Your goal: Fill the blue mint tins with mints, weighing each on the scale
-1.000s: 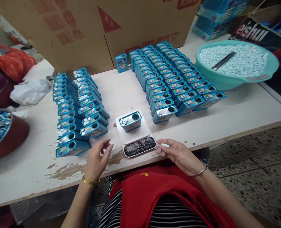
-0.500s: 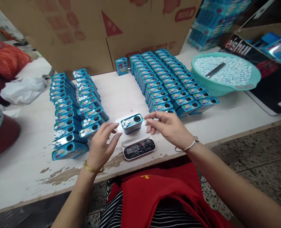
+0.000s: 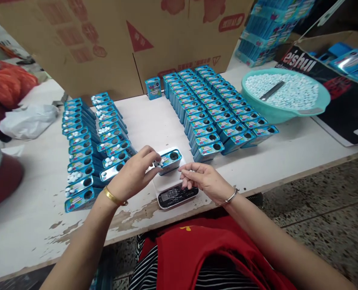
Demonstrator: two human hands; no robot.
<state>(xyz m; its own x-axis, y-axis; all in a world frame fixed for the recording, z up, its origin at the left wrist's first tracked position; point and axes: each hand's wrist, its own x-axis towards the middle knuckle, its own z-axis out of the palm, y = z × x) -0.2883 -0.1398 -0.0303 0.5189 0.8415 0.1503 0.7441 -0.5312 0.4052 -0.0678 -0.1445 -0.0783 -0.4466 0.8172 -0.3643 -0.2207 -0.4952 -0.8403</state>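
A blue tin point(image 3: 170, 161) with a round dark opening stands on a white digital scale point(image 3: 177, 197) in front of me. My left hand point(image 3: 139, 168) is at the tin's left end, its fingertips closed around small white candies point(image 3: 159, 163) on the lid. Just right of the scale, my right hand point(image 3: 205, 179) has its fingers curled around white candies, only partly visible. The scale's display is lit.
Rows of tins point(image 3: 79, 153) with loose candies on top stand left; more rows point(image 3: 212, 108) stand right. A green bowl point(image 3: 309, 114) of candies holds a dark strip. A large carton point(image 3: 115, 72) stands behind.
My left hand has moved right onto the candies on the tin, and its fingers have closed. My right hand has come slightly down and nearer to me. The view has shifted a little.
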